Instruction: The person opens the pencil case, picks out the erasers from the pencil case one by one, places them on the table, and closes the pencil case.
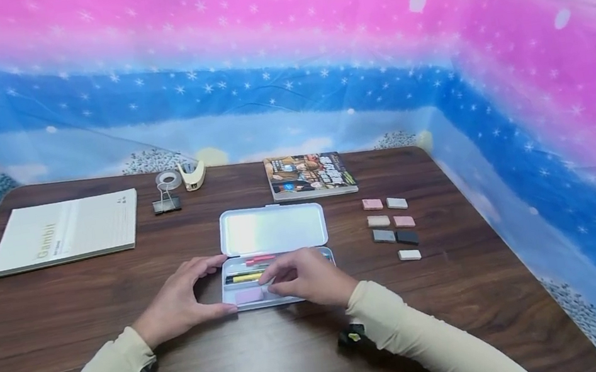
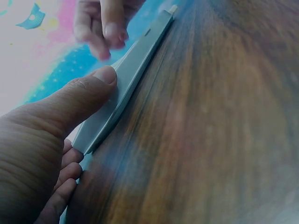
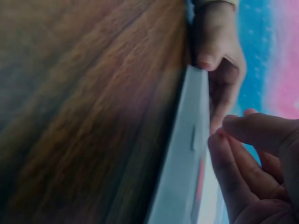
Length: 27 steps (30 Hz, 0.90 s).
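A white pencil case (image 1: 282,301) lies on the table with its lid (image 1: 274,229) raised at the back. My left hand (image 1: 179,301) holds the case's left end, thumb on the front wall and fingers toward the back corner. The thumb (image 2: 91,88) rests on that wall in the left wrist view. Over the case's right half hovers my right hand (image 1: 311,276), its thumb and fingertips close together; I see nothing between them. A pale pink eraser (image 1: 248,296) lies in the front compartment. Behind it are a yellow pen (image 1: 245,277) and a red pen (image 1: 258,259), partly hidden by the right hand.
Several erasers, among them a grey one (image 1: 383,235) and a white one (image 1: 409,255), lie to the right. A comic-style book (image 1: 310,174) is at the back. Further left are a binder clip (image 1: 166,204), tape roll (image 1: 168,179), cream stapler-like item (image 1: 192,176) and notebook (image 1: 64,231).
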Available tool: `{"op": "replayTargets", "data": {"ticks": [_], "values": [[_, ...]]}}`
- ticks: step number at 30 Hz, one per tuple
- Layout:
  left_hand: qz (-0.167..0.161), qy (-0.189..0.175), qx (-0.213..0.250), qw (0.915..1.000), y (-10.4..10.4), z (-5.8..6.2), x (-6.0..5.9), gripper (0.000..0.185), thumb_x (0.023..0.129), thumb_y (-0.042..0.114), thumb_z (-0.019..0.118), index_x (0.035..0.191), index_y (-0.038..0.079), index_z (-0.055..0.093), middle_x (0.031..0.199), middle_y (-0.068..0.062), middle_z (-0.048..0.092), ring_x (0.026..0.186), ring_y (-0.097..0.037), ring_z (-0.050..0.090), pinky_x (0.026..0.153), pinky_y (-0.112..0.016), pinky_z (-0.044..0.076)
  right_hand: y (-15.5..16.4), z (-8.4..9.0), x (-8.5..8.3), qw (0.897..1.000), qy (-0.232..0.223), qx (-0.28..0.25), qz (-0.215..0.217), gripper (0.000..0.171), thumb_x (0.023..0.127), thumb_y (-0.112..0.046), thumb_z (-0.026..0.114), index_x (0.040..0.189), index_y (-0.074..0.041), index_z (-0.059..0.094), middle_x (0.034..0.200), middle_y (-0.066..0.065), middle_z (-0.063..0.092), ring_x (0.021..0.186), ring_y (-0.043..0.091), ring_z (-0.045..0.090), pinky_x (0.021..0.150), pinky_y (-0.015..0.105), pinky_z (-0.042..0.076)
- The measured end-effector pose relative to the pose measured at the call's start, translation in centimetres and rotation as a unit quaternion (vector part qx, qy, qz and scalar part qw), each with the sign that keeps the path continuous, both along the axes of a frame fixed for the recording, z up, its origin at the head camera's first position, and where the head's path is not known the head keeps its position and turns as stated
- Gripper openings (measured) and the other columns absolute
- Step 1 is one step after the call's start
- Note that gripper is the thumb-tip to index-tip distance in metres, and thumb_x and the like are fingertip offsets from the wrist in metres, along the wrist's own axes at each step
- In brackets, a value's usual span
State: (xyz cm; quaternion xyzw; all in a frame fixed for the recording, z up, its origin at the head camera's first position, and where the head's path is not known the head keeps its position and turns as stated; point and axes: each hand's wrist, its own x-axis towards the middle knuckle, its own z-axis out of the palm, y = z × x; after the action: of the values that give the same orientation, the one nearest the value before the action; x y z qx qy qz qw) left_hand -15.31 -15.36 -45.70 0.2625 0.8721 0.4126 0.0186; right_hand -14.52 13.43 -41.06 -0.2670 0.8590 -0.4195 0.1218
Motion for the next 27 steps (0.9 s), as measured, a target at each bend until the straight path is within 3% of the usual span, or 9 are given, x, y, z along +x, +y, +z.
{"op": "replayTargets", "data": {"ticks": [6,11,16,22,27], "values": [[-0.003,-0.005,0.001,1.0000,0.3,-0.1,0.0,0.088,0.078,0.043,0.095,0.149,0.005,0.057,0.142,-0.015,0.060,0.130,-0.036,0.054,0.109,-0.063,0.043,-1.3,-0.5,-0.4,0.993,0.068,0.077,0.052,0.017,0.096,-0.005,0.079,0.111,-0.011,0.083,0.108,-0.004,0.079,0.094,-0.004,0.068,0.085,0.016,0.055],[0.003,-0.013,0.000,0.9999,0.0,0.1,0.1,0.089,0.079,0.042,0.094,0.150,0.006,0.056,0.141,-0.015,0.060,0.129,-0.035,0.055,0.108,-0.062,0.043,-2.1,-0.2,-0.3,0.977,0.132,0.151,0.070,0.019,0.097,-0.011,0.079,0.115,-0.014,0.083,0.110,-0.006,0.079,0.104,-0.001,0.070,0.093,0.017,0.053],[0.005,-0.017,-0.004,0.9998,-0.1,0.2,0.0,0.089,0.079,0.043,0.094,0.151,0.006,0.055,0.142,-0.016,0.059,0.130,-0.036,0.054,0.109,-0.064,0.043,-2.9,0.6,-0.1,0.962,0.162,0.205,0.082,0.018,0.099,-0.013,0.076,0.115,-0.015,0.083,0.110,-0.005,0.079,0.107,0.003,0.072,0.095,0.017,0.052],[0.005,-0.007,-0.004,0.9999,0.0,0.1,-0.1,0.088,0.079,0.041,0.095,0.150,0.005,0.056,0.141,-0.016,0.060,0.128,-0.035,0.055,0.108,-0.062,0.044,-3.1,0.4,-0.3,0.955,0.173,0.220,0.100,0.016,0.099,-0.012,0.076,0.112,-0.015,0.084,0.108,-0.006,0.080,0.106,0.002,0.072,0.094,0.015,0.052],[0.004,0.000,-0.004,1.0000,0.0,0.0,-0.1,0.088,0.079,0.042,0.095,0.149,0.005,0.057,0.140,-0.015,0.061,0.127,-0.034,0.056,0.107,-0.060,0.044,-2.4,0.1,-0.8,0.954,0.184,0.200,0.126,0.017,0.098,-0.010,0.077,0.113,-0.015,0.084,0.109,-0.006,0.079,0.106,0.001,0.070,0.096,0.015,0.051]]}}
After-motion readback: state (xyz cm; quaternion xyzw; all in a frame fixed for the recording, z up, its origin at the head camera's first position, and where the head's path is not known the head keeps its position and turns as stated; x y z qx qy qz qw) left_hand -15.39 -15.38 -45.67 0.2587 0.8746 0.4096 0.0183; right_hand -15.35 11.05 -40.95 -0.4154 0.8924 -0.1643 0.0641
